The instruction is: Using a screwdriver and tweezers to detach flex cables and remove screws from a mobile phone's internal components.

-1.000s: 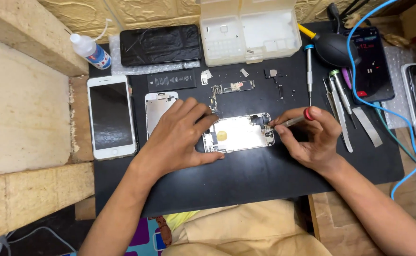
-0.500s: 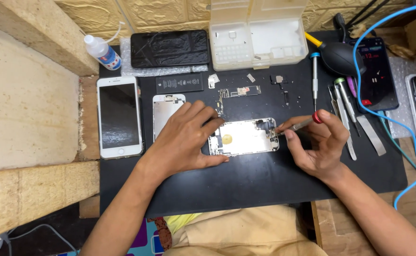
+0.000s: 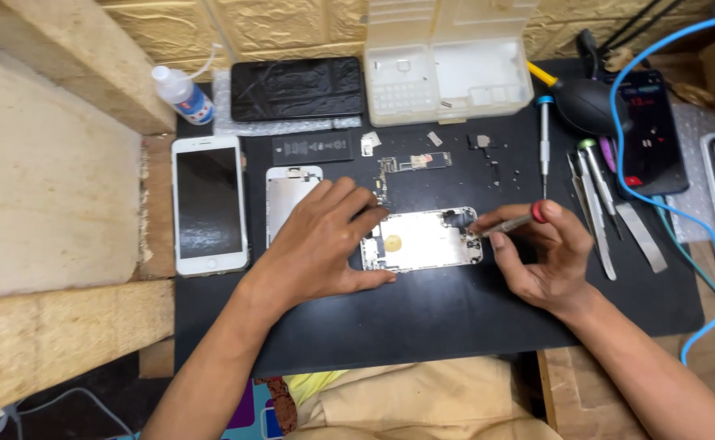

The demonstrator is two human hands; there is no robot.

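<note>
Screwdriver (image 3: 511,223) pinched in my right hand (image 3: 547,261) lies almost level, tip aimed left into the open phone chassis (image 3: 421,240) at frame centre; my left hand (image 3: 325,240) presses flat on its left end.

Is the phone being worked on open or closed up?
Open: the phone shell lies screenless, bare metal insides showing, under the left hand.

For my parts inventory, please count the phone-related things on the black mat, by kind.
Whole phones: 2 (white, dark with lit screen)
Opened phone housing: 1
Loose screen panel: 1
Battery: 1
Logic board: 1
Total: 6
</note>
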